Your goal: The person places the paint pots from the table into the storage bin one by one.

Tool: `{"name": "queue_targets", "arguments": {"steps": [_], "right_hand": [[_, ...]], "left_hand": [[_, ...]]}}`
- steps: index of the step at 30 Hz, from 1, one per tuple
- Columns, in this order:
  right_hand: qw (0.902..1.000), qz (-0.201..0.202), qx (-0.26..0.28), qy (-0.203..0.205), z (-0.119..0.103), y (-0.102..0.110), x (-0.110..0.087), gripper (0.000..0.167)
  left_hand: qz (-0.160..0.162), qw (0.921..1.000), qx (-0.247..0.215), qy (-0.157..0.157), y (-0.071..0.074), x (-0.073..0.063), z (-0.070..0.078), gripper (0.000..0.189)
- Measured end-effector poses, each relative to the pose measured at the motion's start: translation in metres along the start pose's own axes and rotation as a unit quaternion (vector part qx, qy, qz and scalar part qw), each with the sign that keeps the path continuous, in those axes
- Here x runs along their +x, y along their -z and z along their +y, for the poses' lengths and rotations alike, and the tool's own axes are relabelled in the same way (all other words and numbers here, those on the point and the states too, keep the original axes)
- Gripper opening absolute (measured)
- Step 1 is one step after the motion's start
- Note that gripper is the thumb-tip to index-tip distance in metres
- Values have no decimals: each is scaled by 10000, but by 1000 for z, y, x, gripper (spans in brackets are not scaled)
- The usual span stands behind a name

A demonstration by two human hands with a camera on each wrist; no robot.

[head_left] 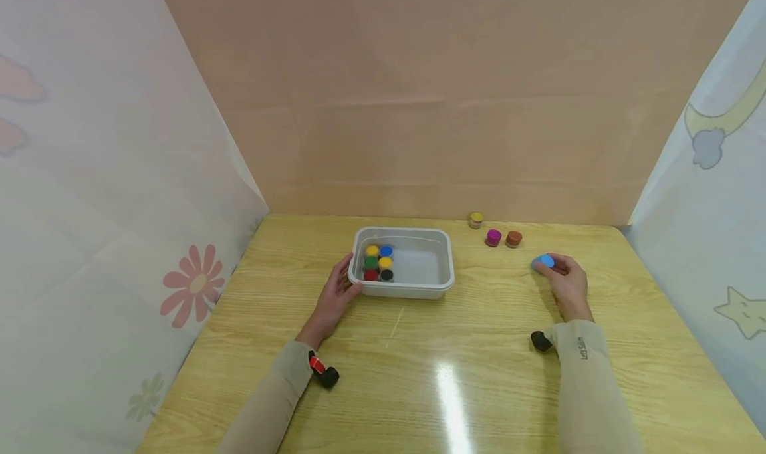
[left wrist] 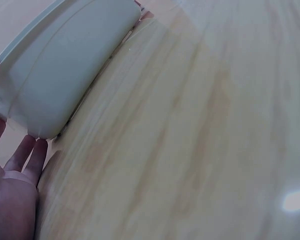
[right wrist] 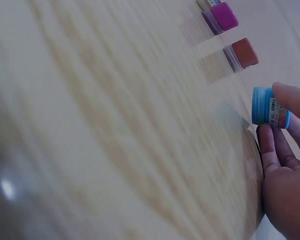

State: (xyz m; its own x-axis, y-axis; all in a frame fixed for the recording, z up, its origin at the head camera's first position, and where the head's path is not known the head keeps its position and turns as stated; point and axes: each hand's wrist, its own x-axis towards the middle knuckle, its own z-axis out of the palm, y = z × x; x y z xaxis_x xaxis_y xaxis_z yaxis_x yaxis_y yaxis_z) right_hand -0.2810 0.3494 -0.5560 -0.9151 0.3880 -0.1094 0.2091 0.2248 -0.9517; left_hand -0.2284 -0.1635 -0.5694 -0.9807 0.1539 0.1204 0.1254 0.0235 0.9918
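A light blue paint jar (right wrist: 262,106) with a printed label is pinched between the thumb and fingers of my right hand (head_left: 570,286), tipped on its side at the right of the table. My left hand (head_left: 334,301) is at the left end of a pale plastic tray (head_left: 445,284), its fingers spread and fairly straight. In the left wrist view its fingertips (left wrist: 40,142) touch the tray's outer wall. Inside, several small jars with yellow, blue, green, red and black lids, such as the green-lidded jar (head_left: 371,263), stand in two columns at the left end.
Between the tray and my right hand, toward the back, stand a purple jar (head_left: 493,238), a brown jar (head_left: 513,239) and a yellow-lidded jar (head_left: 475,220). A brown paper wall (head_left: 389,141) rises behind the wooden table (head_left: 479,328). Patterned sheets flank both sides.
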Motion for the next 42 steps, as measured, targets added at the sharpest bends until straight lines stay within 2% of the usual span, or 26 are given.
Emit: {"name": "queue_targets", "arguments": {"steps": [4, 12, 20, 28, 36, 42], "right_hand": [[9998, 87, 155, -58, 1, 0, 2, 45], [9997, 161, 167, -96, 0, 2, 2, 51], [9980, 254, 562, -148, -1, 2, 2, 46], [9987, 295, 401, -148, 0, 3, 1, 53], [9984, 273, 471, -162, 0, 4, -1, 48], [9986, 274, 419, -168, -1, 3, -2, 53]], "left_hand": [[-34, 10000, 16, -33, 1, 0, 1, 69], [-32, 10000, 41, -11, 1, 1, 2, 69], [3, 10000, -7, -7, 1, 1, 2, 71], [-19, 10000, -28, -17, 1, 0, 1, 71], [-42, 10000, 8, 28, 1, -1, 2, 70], [-38, 10000, 17, 25, 1, -1, 1, 70]]}}
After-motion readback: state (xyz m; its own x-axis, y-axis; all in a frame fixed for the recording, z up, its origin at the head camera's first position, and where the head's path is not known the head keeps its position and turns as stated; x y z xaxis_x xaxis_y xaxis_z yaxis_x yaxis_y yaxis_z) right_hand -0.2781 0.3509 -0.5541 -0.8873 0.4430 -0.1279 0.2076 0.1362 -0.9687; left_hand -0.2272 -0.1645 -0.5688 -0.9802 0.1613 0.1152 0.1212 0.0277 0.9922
